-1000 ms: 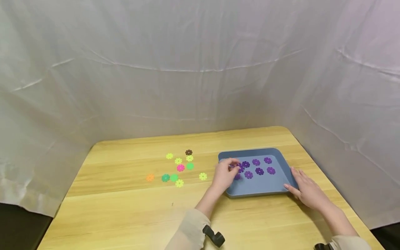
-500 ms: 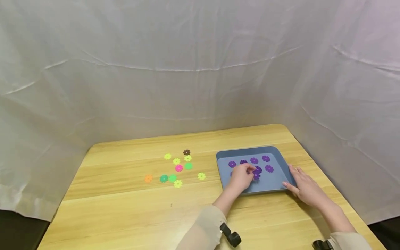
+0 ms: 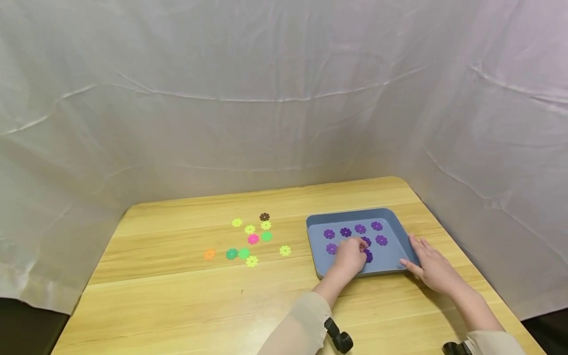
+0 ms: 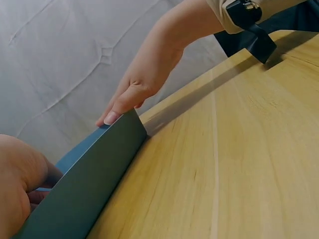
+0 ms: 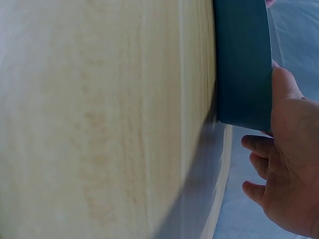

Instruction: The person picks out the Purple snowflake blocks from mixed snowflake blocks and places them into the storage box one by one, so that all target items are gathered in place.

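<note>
In the head view, my left hand (image 3: 349,257) reaches into a blue-grey tray (image 3: 390,264), its fingertips pinching a dark purple flower-shaped disc (image 3: 368,256) low over the tray floor. Several other purple flower discs (image 3: 360,229) lie in rows in the tray; one is partly covered by the fingers. My right hand (image 3: 437,268) holds the tray's near right corner. Its thumb lies over the rim while the fingers run along the outer right side. The left wrist view shows the left hand (image 4: 20,184) behind the tray's front wall (image 4: 94,169), its fingertips hidden.
Left of the tray, loose flower discs lie scattered on the wooden table (image 3: 177,305): several yellow (image 3: 285,250), some green (image 3: 244,253), one pink (image 3: 253,239), one orange (image 3: 210,254) and one brown (image 3: 264,217). A pale curtain (image 3: 275,98) surrounds the table's far sides.
My left hand has moved right and nearer the tray's front with the purple disc, uncovering discs at the tray's left. The right hand has stayed at the corner.
</note>
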The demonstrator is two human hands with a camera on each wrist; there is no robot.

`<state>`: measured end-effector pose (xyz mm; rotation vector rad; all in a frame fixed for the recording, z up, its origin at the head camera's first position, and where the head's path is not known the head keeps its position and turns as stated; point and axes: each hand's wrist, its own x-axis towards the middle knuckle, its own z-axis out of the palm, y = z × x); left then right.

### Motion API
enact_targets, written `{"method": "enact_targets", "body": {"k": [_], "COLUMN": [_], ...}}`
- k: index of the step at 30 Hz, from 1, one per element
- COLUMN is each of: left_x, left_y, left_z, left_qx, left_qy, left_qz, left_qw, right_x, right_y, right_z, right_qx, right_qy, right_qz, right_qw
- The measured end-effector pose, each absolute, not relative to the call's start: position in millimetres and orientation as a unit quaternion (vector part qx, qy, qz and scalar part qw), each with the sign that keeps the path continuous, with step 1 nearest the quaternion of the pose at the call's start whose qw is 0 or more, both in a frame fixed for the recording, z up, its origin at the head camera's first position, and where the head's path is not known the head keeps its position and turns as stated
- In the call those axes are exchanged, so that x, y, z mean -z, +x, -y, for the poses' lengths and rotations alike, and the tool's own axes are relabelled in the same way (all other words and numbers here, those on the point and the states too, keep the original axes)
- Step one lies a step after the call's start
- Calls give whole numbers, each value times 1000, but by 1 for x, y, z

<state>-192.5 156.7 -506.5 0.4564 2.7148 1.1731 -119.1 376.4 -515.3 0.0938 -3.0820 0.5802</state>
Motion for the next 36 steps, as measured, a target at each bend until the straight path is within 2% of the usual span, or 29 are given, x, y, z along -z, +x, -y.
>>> {"method": "enact_targets", "body": {"k": [14,21,29,36], "left_x": [498,485,486,476], "left_y": [-191,-196,-199,-208], "left_z": [-137,-106,-54,-4], "left_qx": [-415,-514,-593,-610], "left_qy": [166,172,147,103], "left_qz": [-892,-835,-782,-782], "left_qw": [74,96,124,79], "right_x": [516,516,523,525], "right_y": [-122,-127,-123,-119], "right_z": [-379,-382,-384,-385], "right_qx": [-187,-184,-194,-195], "right_qy": [42,48,50,48], "right_qz": [981,982,980,980], "right_qw": [10,16,12,9]}}
